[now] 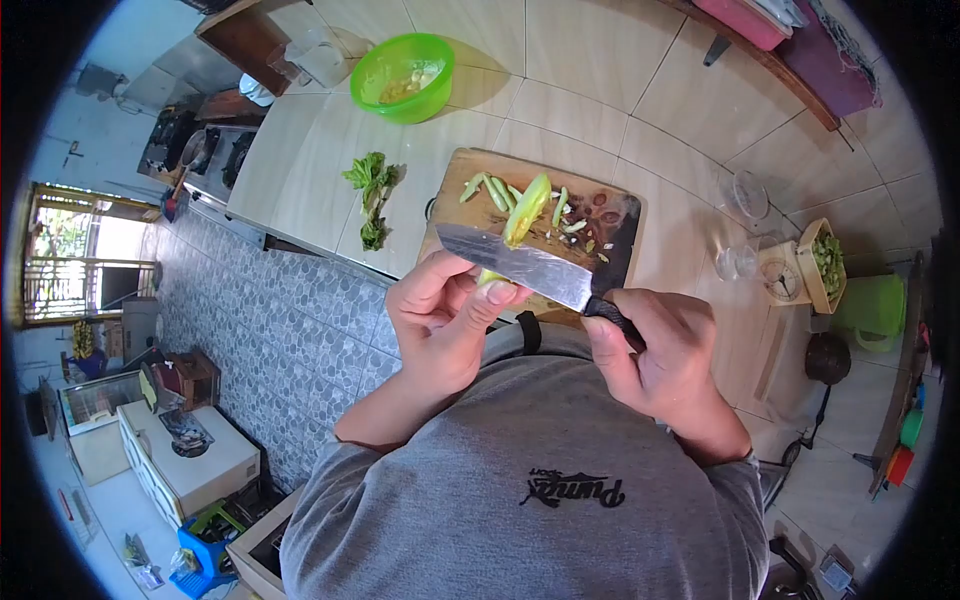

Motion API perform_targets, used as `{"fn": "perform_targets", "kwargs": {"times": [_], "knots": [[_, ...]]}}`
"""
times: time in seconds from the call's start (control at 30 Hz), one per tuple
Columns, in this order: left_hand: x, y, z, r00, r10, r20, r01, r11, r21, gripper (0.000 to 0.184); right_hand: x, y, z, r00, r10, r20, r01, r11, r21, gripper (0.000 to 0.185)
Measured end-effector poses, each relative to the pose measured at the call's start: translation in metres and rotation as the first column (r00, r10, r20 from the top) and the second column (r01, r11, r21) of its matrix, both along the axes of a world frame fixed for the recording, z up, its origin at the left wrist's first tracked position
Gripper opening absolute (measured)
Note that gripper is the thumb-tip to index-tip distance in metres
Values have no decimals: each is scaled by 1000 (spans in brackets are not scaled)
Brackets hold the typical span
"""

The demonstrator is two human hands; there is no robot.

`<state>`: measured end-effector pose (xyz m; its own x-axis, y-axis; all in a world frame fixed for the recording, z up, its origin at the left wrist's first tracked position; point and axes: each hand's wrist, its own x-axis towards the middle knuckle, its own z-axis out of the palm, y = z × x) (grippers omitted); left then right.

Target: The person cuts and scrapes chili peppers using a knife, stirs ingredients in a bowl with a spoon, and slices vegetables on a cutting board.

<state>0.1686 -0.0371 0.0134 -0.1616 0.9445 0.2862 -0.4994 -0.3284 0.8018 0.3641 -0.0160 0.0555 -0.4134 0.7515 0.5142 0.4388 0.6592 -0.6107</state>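
Note:
My right hand (660,345) is wrapped round the black handle of a kitchen knife (520,268). Its broad blade points left across a long, pale green vegetable piece (530,205) that looks like cucumber. Between the thumb and fingers of my left hand (445,315) is the near end of this piece, partly hidden by the blade. Both hands are above the near edge of a wooden cutting board (618,225). Green cut strips (495,193) and small pale scraps (574,227) lie on the board.
Leafy greens (372,195) lie left of the board. A green bowl (432,98) with pale pieces stands behind it. To the right are clear glasses (737,262) and a kitchen scale (782,277) bearing a tray of chopped greens (828,262). The counter's left edge (290,235) drops to the tiled floor.

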Motion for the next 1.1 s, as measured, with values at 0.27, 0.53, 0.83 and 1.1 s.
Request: {"fn": "perform_targets", "kwargs": {"times": [0.27,0.53,0.83,1.1], "knots": [[-1,-1,-4,993,8,-118,-6,1000,18,23,-12,6,3,999,32,-5,-31,999,12,21],[-5,3,-11,1000,12,26,-14,995,98,27,-10,10,0,1000,23,-1,-23,999,39,21],[0,0,-9,991,-19,-131,35,992,122,29,-10,9,3,1000,10,-4,-9,999,41,21],[0,0,-9,999,41,-25,-36,986,165,30,-6,9,-1,1000,0,4,0,998,68,20]]}}
